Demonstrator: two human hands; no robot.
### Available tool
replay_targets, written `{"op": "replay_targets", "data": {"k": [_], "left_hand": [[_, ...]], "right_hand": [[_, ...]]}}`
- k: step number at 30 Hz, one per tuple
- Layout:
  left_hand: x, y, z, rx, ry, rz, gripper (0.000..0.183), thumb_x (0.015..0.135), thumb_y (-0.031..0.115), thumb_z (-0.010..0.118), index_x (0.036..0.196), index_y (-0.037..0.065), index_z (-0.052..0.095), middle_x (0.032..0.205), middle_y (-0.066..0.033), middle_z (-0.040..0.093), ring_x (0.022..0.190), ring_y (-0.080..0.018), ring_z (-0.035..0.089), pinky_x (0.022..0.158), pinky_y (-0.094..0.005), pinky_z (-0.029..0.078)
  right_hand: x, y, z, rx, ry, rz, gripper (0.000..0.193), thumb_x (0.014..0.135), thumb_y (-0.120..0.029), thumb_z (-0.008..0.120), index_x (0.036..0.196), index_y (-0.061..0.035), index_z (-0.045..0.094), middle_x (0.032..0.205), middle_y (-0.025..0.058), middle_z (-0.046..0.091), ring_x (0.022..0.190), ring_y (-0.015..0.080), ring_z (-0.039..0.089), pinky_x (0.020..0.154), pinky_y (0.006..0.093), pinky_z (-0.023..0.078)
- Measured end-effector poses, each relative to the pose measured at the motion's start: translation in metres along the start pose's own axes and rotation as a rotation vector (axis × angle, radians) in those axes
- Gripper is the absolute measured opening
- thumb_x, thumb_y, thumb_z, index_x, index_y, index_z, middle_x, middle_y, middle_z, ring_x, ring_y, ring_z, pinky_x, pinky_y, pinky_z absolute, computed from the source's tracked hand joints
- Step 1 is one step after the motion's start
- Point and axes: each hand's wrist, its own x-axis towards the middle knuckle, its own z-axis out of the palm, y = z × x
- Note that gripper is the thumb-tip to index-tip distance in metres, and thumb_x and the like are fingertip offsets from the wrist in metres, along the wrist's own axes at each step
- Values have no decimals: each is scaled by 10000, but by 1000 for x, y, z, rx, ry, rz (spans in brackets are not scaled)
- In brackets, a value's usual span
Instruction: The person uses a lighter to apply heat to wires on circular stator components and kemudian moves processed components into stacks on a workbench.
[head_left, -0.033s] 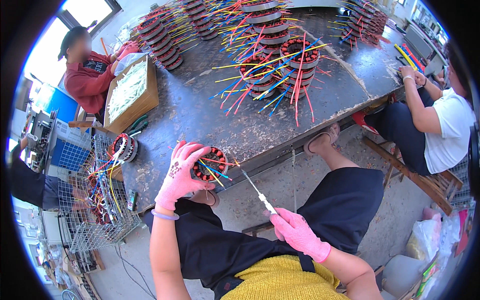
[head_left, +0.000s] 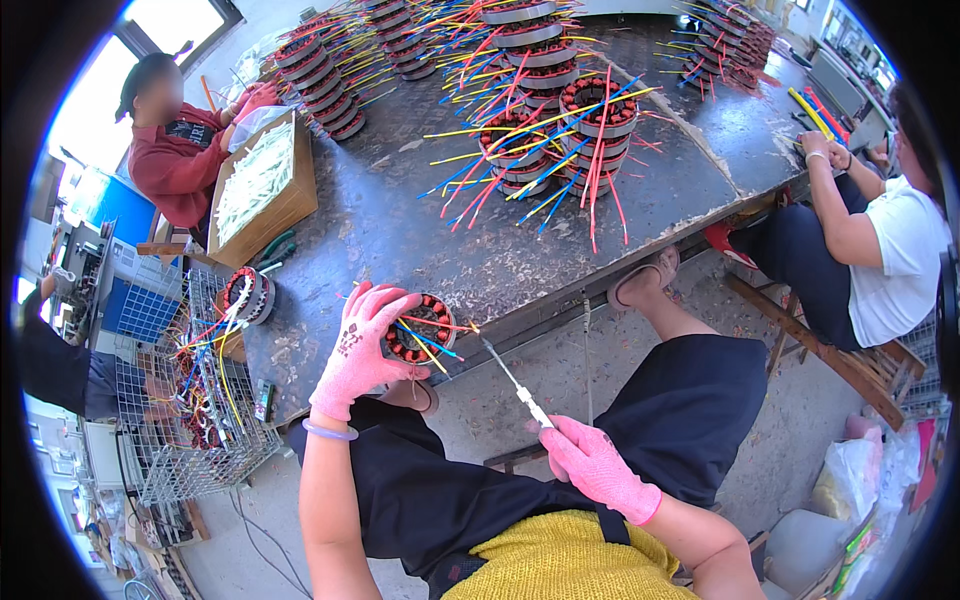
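At the table's near edge my left hand [head_left: 362,345], in a pink knitted glove, is closed around a motor stator [head_left: 438,312]. Red windings line the stator's ring, and red, blue and yellow wires stick out toward the right. My right hand [head_left: 598,468], gloved alike, grips a slim tool with a white handle [head_left: 533,405] and a thin metal shaft. The shaft's tip points up-left, close to the bare end of a red wire; whether they touch I cannot tell. Left of my left hand, another stator [head_left: 250,296] rests on the table.
Several stacks of wired stators [head_left: 600,125] stand on the dark table [head_left: 390,200]. A cardboard box [head_left: 265,215] of white sleeves is at the left, near a person in red. A wire basket [head_left: 165,440] stands lower left. Another person [head_left: 850,230] sits at the right.
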Motion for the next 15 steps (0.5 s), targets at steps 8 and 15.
{"op": "replay_targets", "data": {"k": [8, 15], "left_hand": [[0, 0, 0, 6, 0, 8, 908, 469, 241, 920, 1309, 129, 592, 1356, -101, 533, 1382, -376, 378, 1199, -530, 214], [1, -2, 0, 23, 13, 47, 912, 471, 250, 918, 1309, 107, 588, 1340, -117, 543, 1355, -355, 412, 1203, -509, 228]], "right_hand": [[0, 0, -1, 28, 2, 21, 346, 1035, -258, 475, 1197, 21, 601, 683, 27, 511, 604, 96, 485, 580, 294, 424], [-2, -7, -2, -57, 0, 3, 352, 1033, -264, 475, 1204, 17, 603, 679, 29, 496, 602, 95, 478, 577, 290, 420]]}}
